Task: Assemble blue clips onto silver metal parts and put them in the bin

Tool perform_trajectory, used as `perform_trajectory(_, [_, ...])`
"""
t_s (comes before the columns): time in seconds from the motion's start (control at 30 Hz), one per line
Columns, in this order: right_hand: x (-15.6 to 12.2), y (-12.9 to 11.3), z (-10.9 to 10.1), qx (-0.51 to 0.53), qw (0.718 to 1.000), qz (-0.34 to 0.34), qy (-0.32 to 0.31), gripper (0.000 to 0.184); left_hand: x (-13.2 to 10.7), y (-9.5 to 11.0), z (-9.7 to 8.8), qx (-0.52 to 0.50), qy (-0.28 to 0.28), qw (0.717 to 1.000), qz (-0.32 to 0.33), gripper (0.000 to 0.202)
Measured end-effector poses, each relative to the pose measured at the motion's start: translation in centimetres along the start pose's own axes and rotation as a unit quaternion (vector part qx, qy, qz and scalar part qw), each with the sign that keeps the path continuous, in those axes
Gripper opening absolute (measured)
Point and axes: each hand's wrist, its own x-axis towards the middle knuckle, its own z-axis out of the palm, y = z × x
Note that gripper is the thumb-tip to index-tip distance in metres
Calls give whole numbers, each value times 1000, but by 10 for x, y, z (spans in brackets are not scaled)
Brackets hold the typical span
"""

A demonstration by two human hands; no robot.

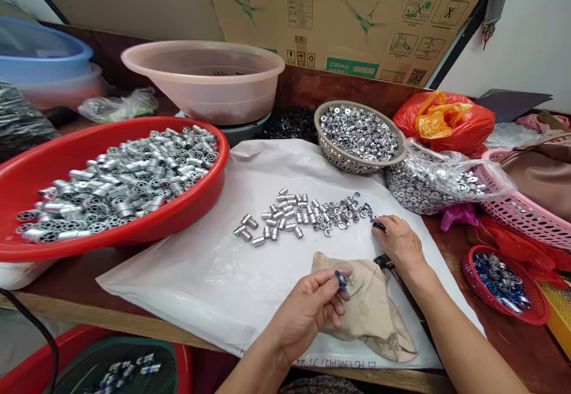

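Left hand [303, 316] and right hand [399, 245] over a white plastic sheet [178, 269]

Left fingers [323, 281] pinching one blue-and-silver part [341, 279] above a beige cloth [370, 316]; right fingers [392, 224] pressed together on one dark blue part [379, 226]. Dozens of silver cylinders [285, 215] ahead of the fingers; one red basin [196, 203], one woven basket [357, 165] on a wooden bench [513, 346].

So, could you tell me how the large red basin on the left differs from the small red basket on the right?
The large red basin is far bigger than the small red basket. The basin has solid walls, while the basket's look latticed. The basin holds silver metal cylinders, while the basket holds blue-and-silver parts. Both are round, red and hold metal parts.
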Motion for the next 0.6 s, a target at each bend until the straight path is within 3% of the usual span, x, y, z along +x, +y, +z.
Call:
perform_trajectory(0.13, [18,13,11,-44,999,11,-6,18,0,3,0,-30,34,999,24,40])
perform_trajectory(0.33, [11,6,14,-35,999,-23,-15,23,7,5,-1,-90,50,994,39,38])
perform_trajectory(0.47, [-5,-19,1,13,999,-46,3,26,9,5,1,-105,50,993,38,38])
perform_trajectory(0.6, [-41,-63,-12,168,975,-139,30,31,10,4,0,-113,57,990,62,34])
